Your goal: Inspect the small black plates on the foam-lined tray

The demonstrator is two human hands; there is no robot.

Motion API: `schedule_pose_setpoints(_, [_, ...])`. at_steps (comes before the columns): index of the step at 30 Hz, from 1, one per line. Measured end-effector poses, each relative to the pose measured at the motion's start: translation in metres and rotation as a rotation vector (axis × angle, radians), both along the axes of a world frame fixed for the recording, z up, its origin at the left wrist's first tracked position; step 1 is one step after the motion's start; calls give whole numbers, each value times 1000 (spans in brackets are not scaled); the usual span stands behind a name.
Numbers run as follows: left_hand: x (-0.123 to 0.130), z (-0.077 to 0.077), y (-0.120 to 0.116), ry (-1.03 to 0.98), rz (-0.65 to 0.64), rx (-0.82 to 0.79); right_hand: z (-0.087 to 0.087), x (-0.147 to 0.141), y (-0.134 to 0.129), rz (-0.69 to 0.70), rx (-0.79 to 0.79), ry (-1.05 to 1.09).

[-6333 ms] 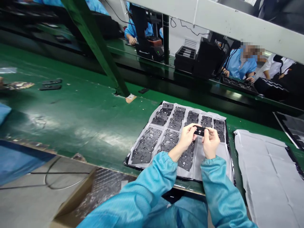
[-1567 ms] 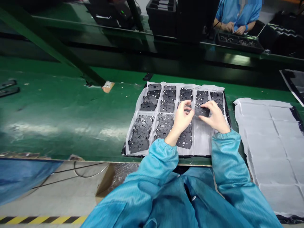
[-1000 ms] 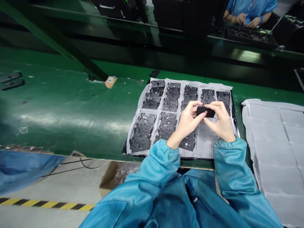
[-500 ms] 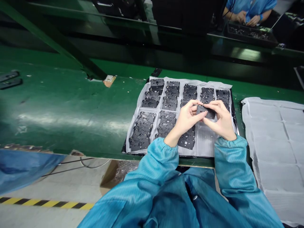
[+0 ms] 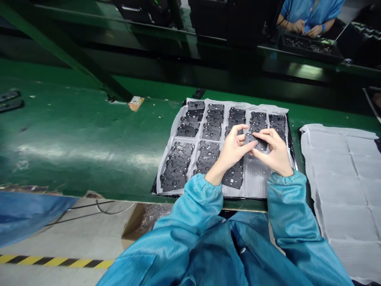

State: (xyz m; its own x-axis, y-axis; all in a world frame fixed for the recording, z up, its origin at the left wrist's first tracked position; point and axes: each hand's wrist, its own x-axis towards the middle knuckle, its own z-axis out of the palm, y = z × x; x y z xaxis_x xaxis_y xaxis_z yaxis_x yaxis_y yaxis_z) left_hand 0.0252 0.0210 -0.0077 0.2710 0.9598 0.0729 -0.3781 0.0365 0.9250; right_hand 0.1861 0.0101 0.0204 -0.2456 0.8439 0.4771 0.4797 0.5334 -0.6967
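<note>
Just right of the centre of the frame, a thin black plate [image 5: 259,143] with small cut-outs is held up by both hands, above the lined tray [image 5: 257,176]. The left hand [image 5: 233,150] pinches its left end, thumb across the near face and fingers curled behind; the right hand [image 5: 276,154] grips the right part, with the index finger along the upper edge and the thumb below. Beneath them, overlapping rows of similar black plates [image 5: 176,167] lie in the tray's pockets, five groups across the upper row and others in the lower row, partly hidden by the left hand and forearm. Right of it, a white sheet [image 5: 336,178] marked by creases spreads toward the frame's right edge. A small black part [image 5: 199,93] lies on the green workbench [image 5: 89,131] just beyond the tray's top edge. At upper right, a co-worker's hands [image 5: 298,27] are near a dark tray of small parts [image 5: 311,47]. At lower left, a cardboard box [image 5: 128,230] holds clear plastic [image 5: 154,213], near yellow-and-black floor tape [image 5: 56,261].
</note>
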Motion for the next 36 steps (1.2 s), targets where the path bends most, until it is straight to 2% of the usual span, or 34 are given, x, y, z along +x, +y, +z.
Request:
schedule_pose_setpoints(17, [0,4,-3,0,-1,98,0,-2,-3,-31,65,7])
schedule_pose_setpoints(28, [2,6,-3,-42,-5,26,2,-1,-4,-14,48,5])
schedule_pose_setpoints(36, [-1,8,-2,17,10,38,2,-2,-3,-4,17,20])
